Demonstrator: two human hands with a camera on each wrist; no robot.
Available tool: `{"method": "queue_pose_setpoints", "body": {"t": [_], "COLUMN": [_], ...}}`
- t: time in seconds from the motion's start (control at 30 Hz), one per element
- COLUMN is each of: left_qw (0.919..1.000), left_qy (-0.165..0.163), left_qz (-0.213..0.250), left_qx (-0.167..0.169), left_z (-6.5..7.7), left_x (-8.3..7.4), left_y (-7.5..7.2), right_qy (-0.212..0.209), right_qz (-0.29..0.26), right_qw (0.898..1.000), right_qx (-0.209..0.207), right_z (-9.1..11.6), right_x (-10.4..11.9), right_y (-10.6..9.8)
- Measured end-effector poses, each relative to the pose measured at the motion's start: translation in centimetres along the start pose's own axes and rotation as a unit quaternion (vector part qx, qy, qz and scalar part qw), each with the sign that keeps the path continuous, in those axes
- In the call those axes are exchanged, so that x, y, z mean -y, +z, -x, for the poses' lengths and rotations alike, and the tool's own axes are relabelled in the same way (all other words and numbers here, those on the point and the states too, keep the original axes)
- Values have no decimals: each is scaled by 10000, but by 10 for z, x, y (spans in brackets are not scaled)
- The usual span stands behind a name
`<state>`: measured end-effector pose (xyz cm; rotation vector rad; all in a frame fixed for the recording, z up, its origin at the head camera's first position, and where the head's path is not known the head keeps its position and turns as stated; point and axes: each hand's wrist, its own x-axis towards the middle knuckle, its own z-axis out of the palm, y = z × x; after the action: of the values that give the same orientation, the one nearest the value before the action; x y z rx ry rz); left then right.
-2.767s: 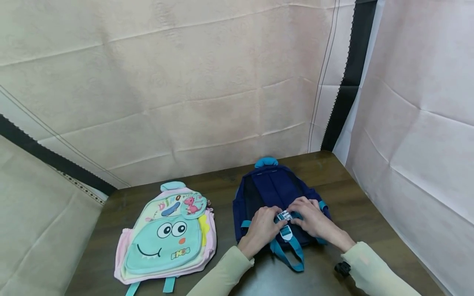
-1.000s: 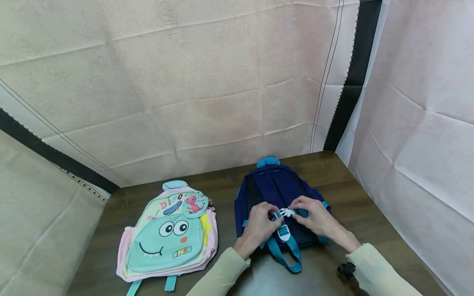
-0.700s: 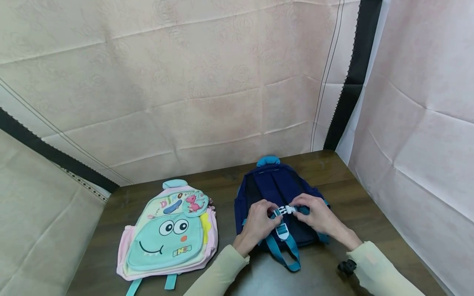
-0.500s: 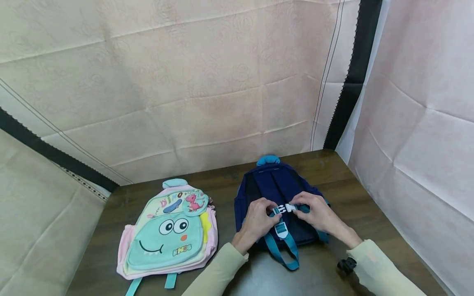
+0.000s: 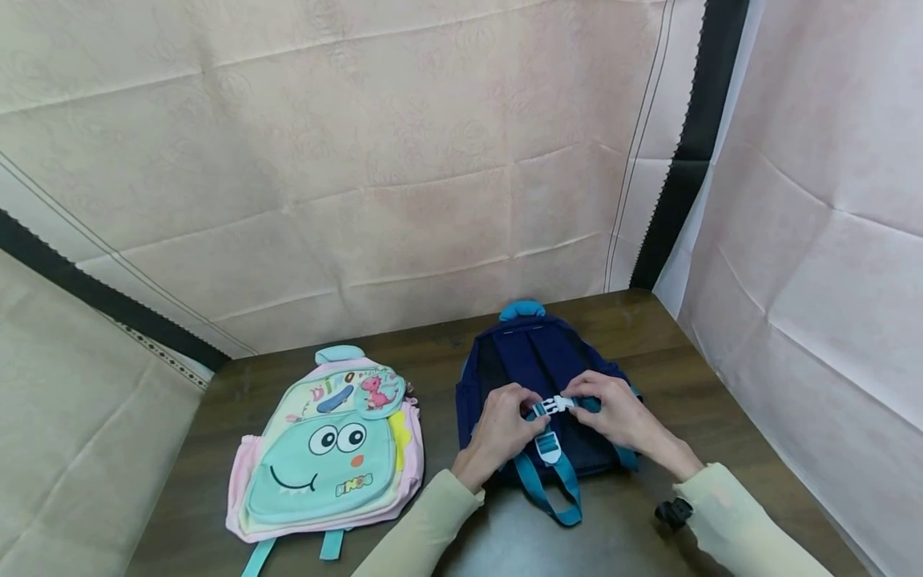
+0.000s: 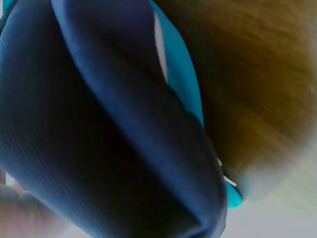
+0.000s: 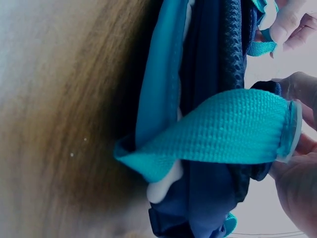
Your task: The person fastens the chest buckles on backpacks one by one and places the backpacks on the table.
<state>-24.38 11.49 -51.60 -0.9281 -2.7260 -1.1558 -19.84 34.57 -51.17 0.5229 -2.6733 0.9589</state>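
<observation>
A navy backpack [image 5: 505, 353] lies back side up on the table, a white side-release buckle [image 5: 557, 405] with teal straps above its lower part. My left hand [image 5: 501, 429] pinches the pronged half at the strap end. Thumb and fingers of my right hand [image 5: 613, 413] pinch the other half. The prongs meet the socket; whether they are fully locked I cannot tell. Below the buckle hangs a looped teal strap [image 5: 570, 485] with a white slider [image 5: 548, 447]. In the right wrist view a teal strap [image 7: 223, 129] runs to my right hand [image 7: 299, 193]. Backpack fabric [image 6: 124, 124] mostly fills the left wrist view.
Left of the navy backpack lies a pink and mint dinosaur backpack [image 5: 324, 457], its straps pointing toward me. Both are on a brown wooden table [image 5: 440, 377]. Pale cloth walls [image 5: 397, 160] stand behind and at both sides. A black device [image 5: 674, 513] is at my right wrist.
The buckle halves, slightly apart half a second ago with the prongs showing, have come together. Both hands have moved slightly up the backpack since the earliest frame, still pinching the halves.
</observation>
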Motion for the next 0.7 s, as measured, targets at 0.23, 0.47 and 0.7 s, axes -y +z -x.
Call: {"method": "queue_pose_setpoints", "body": {"t": [0.23,0.47,0.7], "left_qw": [9999,9996,9996], "left_qy": [135,267,248], "left_qz": [-6,-18,-50], "left_qx": [25,-6,78], "left_z": [-1,-2,-2], "left_x": [0,1,1], "left_y": [-1,-2,-2], "right_qy": [3,22,4], "right_qz": [93,250,234], "right_qw": [10000,9997,9997], "right_qx": [34,51,59], "right_z": [-1,-2,-1], "right_x": [1,2,3], "right_y": [-1,0,1]}}
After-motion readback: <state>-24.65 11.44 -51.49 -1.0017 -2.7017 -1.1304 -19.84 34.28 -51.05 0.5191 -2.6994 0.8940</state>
